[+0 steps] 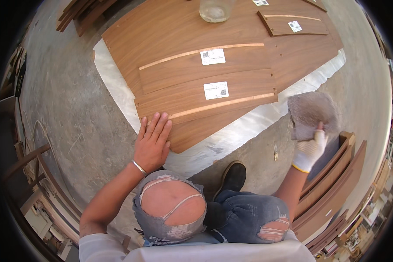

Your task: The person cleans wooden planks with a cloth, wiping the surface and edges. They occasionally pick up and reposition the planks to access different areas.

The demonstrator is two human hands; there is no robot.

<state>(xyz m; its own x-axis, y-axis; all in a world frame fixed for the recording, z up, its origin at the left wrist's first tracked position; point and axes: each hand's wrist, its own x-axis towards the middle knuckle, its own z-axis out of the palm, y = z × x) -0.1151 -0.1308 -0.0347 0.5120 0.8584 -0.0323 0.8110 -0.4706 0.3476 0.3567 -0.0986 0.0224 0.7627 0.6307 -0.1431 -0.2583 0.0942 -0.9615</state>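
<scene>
My bare left hand (153, 142) lies with its fingers stretched flat on the near left corner of a brown wooden panel (170, 102), which carries a white label and a pale strip. A similar labelled panel (170, 72) lies against its far side, and both rest on a larger wooden board (139, 32). Out to the right, away from the boards, my right hand (310, 150) in a white glove with a yellow cuff grips a greyish-brown cloth (314, 113). The cloth hangs over the floor and hides part of the fingers.
White sheeting (240, 131) lies under the large board. A clear container (216, 11) stands on its far part, near a smaller labelled panel (292, 24). Stacked boards (332, 174) stand at my right. Brown pieces (85, 13) lie far left, a curved frame (35, 166) near left.
</scene>
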